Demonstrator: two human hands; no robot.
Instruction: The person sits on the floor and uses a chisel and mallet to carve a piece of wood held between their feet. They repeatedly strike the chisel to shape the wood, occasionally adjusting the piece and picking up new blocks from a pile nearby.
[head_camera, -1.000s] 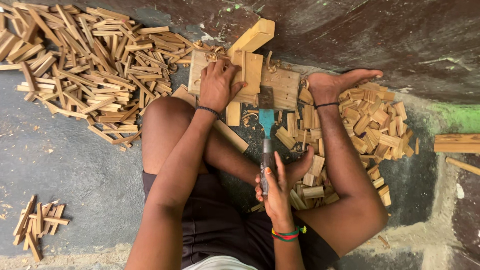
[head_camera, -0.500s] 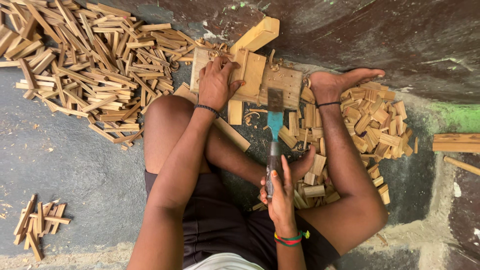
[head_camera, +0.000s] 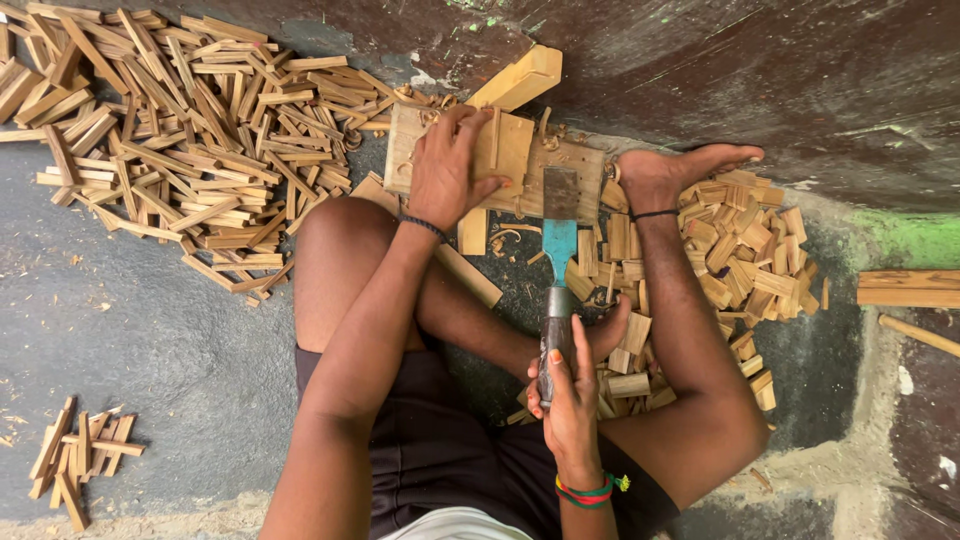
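Right hand (head_camera: 570, 395) grips blue-bladed cleaver (head_camera: 556, 290); left hand (head_camera: 445, 170) presses pale wooden block (head_camera: 510, 150).

I am wearing the only camera on my head, and it is looking almost straight down over my lap at the grey floor (head_camera: 150, 330). It is sitting close: my crossed legs are filling the lower middle, my left hand (head_camera: 447, 170) and right hand (head_camera: 570, 395) are lying near centre. The dark wall (head_camera: 760, 90) is running along the top edge. No second view is sharing this scene.
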